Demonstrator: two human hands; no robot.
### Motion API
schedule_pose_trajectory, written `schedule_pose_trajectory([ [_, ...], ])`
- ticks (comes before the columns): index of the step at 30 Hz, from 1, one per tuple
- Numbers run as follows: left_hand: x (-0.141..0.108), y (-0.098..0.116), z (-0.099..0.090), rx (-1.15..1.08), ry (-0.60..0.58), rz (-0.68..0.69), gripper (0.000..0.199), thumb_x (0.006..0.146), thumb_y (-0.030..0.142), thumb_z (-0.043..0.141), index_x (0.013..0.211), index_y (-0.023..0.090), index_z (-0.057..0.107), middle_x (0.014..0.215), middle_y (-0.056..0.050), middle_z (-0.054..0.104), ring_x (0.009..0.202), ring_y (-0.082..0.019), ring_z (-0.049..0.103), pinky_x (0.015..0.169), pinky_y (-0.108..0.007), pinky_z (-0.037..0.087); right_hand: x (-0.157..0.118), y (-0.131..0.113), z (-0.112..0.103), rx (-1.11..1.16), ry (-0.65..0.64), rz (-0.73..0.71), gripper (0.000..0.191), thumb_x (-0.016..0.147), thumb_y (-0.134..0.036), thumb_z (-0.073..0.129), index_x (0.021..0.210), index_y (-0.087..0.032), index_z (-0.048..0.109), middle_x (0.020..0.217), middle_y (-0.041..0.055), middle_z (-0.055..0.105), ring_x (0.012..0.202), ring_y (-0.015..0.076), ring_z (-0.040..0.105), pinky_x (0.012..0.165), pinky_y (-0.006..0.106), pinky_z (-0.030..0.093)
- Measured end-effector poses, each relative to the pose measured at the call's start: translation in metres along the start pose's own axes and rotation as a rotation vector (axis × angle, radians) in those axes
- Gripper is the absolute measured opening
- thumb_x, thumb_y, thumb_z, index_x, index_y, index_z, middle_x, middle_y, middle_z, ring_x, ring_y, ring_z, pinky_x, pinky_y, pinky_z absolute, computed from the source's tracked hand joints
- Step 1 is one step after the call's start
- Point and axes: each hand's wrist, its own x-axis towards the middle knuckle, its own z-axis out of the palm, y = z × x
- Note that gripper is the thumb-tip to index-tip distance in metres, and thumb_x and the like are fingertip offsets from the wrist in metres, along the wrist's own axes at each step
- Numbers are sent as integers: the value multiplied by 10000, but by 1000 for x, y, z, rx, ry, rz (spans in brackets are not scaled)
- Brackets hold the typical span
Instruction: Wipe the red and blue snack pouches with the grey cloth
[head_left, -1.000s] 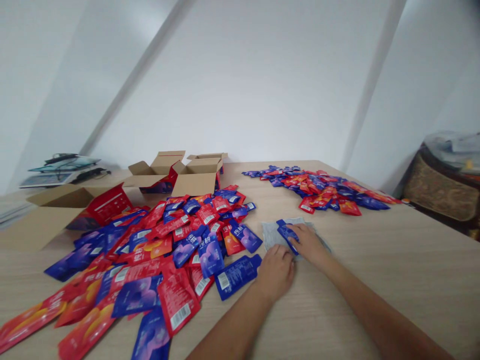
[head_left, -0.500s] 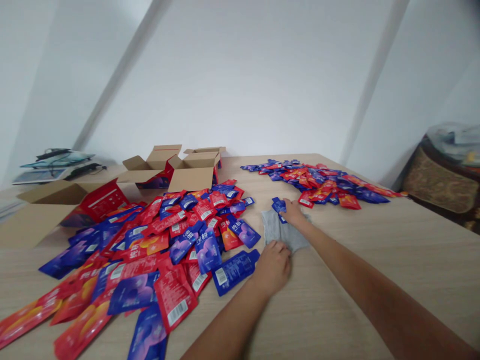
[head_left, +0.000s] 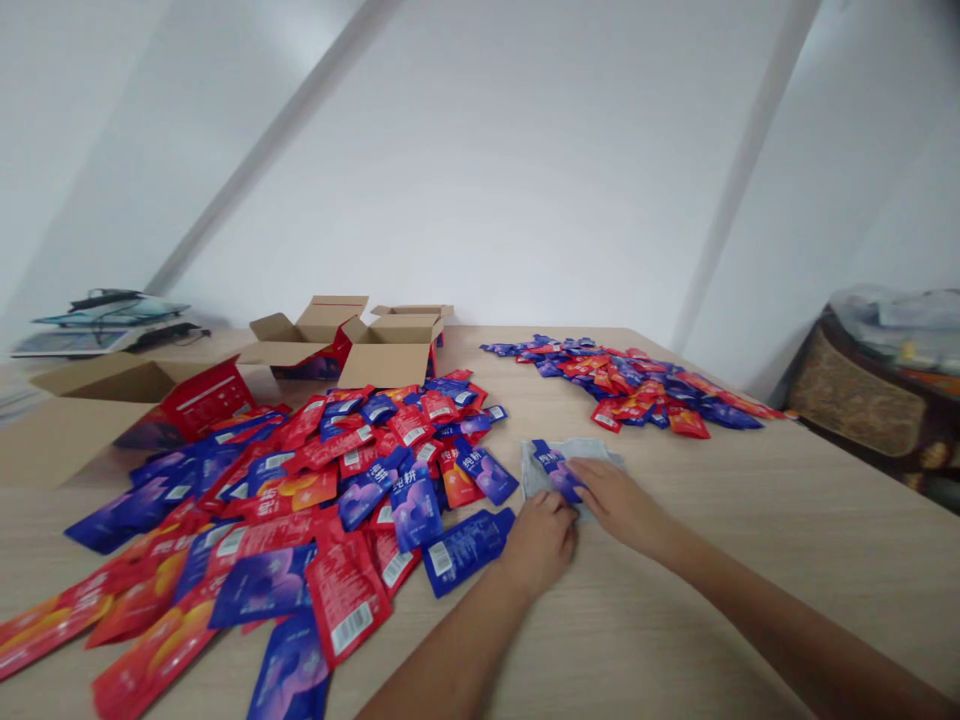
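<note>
A blue and purple drink pouch (head_left: 553, 468) lies printed side up on a small grey cloth (head_left: 598, 450). The fingers of my right hand (head_left: 613, 497) are closed on the pouch's right side. Just below it, my left hand (head_left: 538, 540) is curled, with its fingers gripping the cloth's near edge; the fingertips are partly hidden. Beside my left wrist, another blue pouch (head_left: 466, 548) rests barcode side up at the edge of a large heap of red and blue pouches (head_left: 411, 425).
Open cardboard boxes (head_left: 386, 365) stand behind the heap, with another open box (head_left: 90, 400) at the left. A second spread of pouches (head_left: 637, 385) covers the table's far right. Folders and cables (head_left: 112, 320) are stacked far left. A brown patterned chair (head_left: 855, 400) stands at the right.
My right hand has drawn back toward me, and the pouch has gone from barcode side up to printed side up on the cloth. My left hand stays at the near edge.
</note>
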Motion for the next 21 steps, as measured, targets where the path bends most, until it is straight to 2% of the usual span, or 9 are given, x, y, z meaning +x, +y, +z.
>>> schedule_pose_trajectory([
  [3, 1, 0, 1, 6, -2, 9, 229, 811, 129, 485, 954, 172, 658, 987, -69, 590, 970, -196, 500, 886, -327, 430, -12, 5, 20, -5, -106, -66, 506, 911, -213, 285, 1413, -187, 340, 1457, 86, 365, 1323, 188, 342, 1034, 395, 328],
  [7, 4, 0, 2, -15, -26, 16, 216, 797, 123, 493, 902, 170, 676, 939, -60, 608, 934, -186, 510, 884, -317, 423, 12, 15, 33, -77, -144, -54, 520, 890, -156, 290, 1406, -169, 354, 1475, 94, 320, 1336, 193, 326, 1040, 396, 325],
  [11, 4, 2, -1, -57, -33, -1, 247, 779, 99, 484, 903, 170, 685, 931, -58, 614, 930, -187, 513, 878, -311, 420, 60, 21, 32, -117, -181, 17, 475, 890, -180, 365, 1363, -154, 413, 1434, 119, 392, 1305, 206, 377, 1037, 369, 330],
  [14, 1, 2, -2, -67, -31, -15, 281, 755, 78, 474, 923, 168, 681, 948, -61, 613, 941, -191, 511, 880, -314, 420, 87, 15, 30, -114, -165, 86, 408, 897, -222, 414, 1288, -120, 476, 1322, 171, 515, 1224, 230, 477, 992, 351, 375],
  [18, -1, 0, -1, -58, -29, -29, 313, 734, 61, 464, 943, 170, 669, 973, -57, 614, 949, -187, 503, 890, -310, 418, 102, 2, 32, -84, -91, 176, 306, 895, -142, 381, 1146, -71, 541, 1073, 218, 640, 1029, 261, 611, 889, 372, 441],
  [21, -2, -3, 0, -55, -24, -39, 325, 739, 65, 465, 971, 176, 663, 972, -55, 614, 947, -186, 499, 881, -307, 421, 112, 3, 27, -10, -28, 263, 291, 890, -100, 355, 1120, -97, 534, 1031, 209, 650, 982, 253, 632, 852, 370, 456],
])
